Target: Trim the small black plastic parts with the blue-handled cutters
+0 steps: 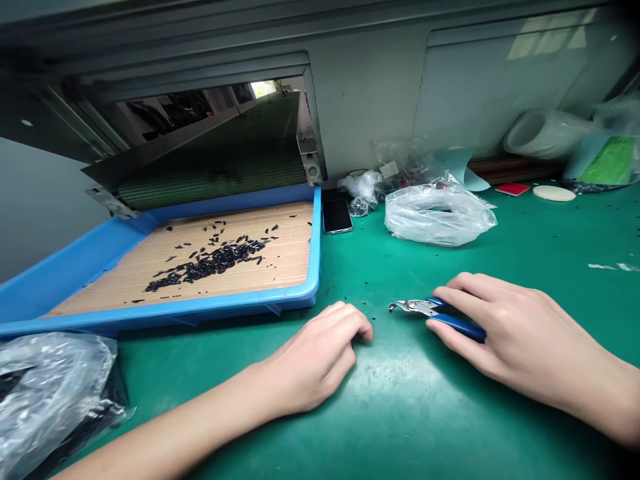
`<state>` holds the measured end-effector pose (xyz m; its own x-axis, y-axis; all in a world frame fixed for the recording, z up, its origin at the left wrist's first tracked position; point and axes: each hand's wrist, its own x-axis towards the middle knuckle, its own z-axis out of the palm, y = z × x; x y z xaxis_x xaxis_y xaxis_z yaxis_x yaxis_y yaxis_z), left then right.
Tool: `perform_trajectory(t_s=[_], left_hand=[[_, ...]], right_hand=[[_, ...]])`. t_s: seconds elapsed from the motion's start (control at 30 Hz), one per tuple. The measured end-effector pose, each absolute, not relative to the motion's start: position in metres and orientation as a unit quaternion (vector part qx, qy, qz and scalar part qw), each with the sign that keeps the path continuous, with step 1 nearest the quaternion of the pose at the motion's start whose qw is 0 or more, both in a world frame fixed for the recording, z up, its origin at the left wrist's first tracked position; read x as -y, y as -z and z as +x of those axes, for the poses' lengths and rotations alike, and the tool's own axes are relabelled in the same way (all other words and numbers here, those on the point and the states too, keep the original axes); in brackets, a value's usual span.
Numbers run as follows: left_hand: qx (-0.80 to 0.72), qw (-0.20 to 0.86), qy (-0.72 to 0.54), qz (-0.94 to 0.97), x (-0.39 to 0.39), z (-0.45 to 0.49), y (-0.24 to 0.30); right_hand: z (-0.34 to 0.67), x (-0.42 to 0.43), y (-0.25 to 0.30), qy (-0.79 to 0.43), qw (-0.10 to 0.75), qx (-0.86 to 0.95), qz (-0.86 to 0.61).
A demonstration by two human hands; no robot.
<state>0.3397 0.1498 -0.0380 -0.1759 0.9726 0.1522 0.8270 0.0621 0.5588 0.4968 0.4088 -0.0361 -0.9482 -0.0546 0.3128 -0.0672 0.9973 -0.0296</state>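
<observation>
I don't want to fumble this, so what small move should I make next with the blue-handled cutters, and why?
Probably ease your right hand so the blue-handled cutters open slightly: a small dark bit shows at their tip, and I can't tell whether it's gripped. Your left hand is apart from the tip, so it should be out of the way.

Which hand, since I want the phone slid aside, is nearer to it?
Left. The left hand is on the table, on the person's side of the phone; the right hand, holding pliers, is farther off to the right.
</observation>
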Motion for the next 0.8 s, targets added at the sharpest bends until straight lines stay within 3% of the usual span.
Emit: perform_trajectory(t_s=[0.2, 0.57, 0.8], left_hand=[[-0.713, 0.13, -0.364, 0.586, -0.143, 0.334, 0.047], [-0.662, 0.058, -0.43, 0.611, -0.129, 0.335, 0.049], [-0.599, 0.049, -0.342, 0.722, -0.125, 0.356, 0.038]], right_hand=[[0.502, -0.4, 0.045, -0.083, 0.177, 0.979, 0.065], [0.499, -0.389, 0.052, -0.092, 0.153, 0.978, 0.105], [0.505, -0.391, 0.05, -0.093, 0.119, 0.98, 0.126]])
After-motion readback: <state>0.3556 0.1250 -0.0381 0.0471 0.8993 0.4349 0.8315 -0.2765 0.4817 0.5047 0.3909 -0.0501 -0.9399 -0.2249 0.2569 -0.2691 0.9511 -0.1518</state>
